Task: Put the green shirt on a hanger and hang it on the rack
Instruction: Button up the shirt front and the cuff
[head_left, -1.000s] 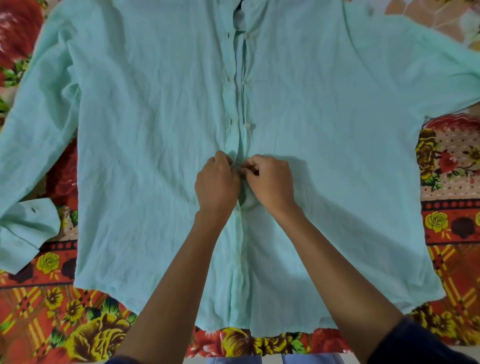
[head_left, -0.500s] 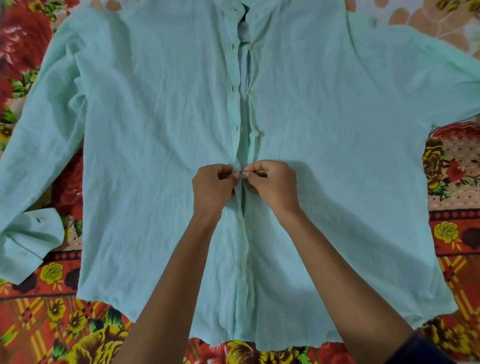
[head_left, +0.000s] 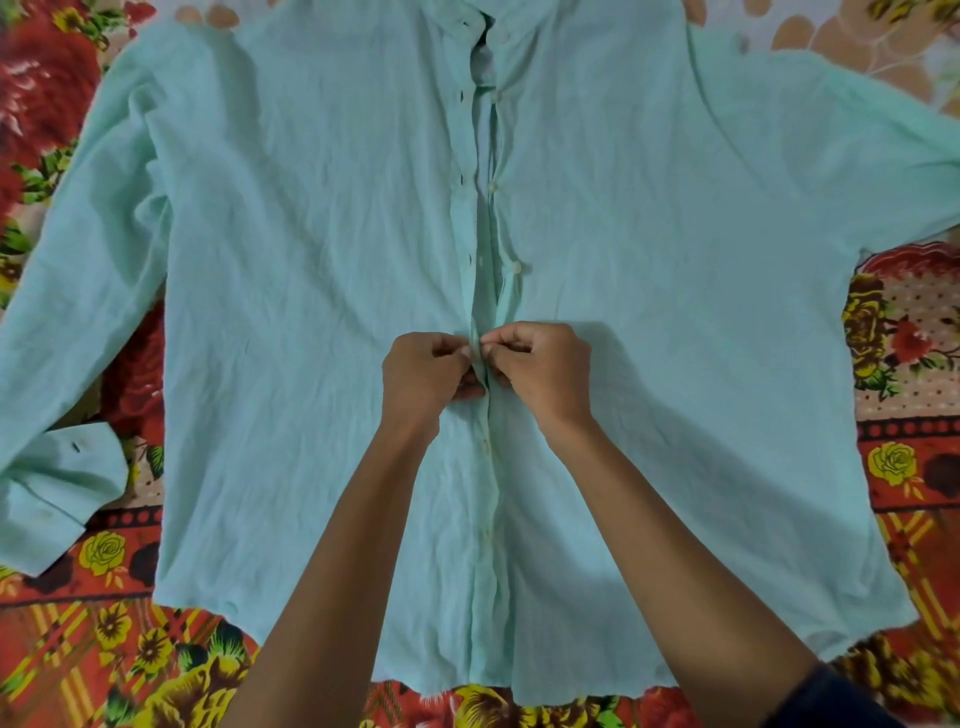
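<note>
Floral red bedspread (head_left: 904, 467) under crumpled pale-green cotton shirt (head_left: 311, 312); left hand (head_left: 423, 371), right hand (head_left: 543, 369) pinching placket; grip unchanged since earlier, buttoning unfinished; hanger unseen.

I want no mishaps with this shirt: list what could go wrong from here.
1. Both the left hand and right hand pinch the placket of the green shirt; the button could slip out.
2. The upper buttons are undone, so the placket may gape on a hanger.

I see the shirt (head_left: 311, 260) as thin, matt, creased cloth; the bedspread (head_left: 909, 467) beneath is matt printed fabric.
</note>
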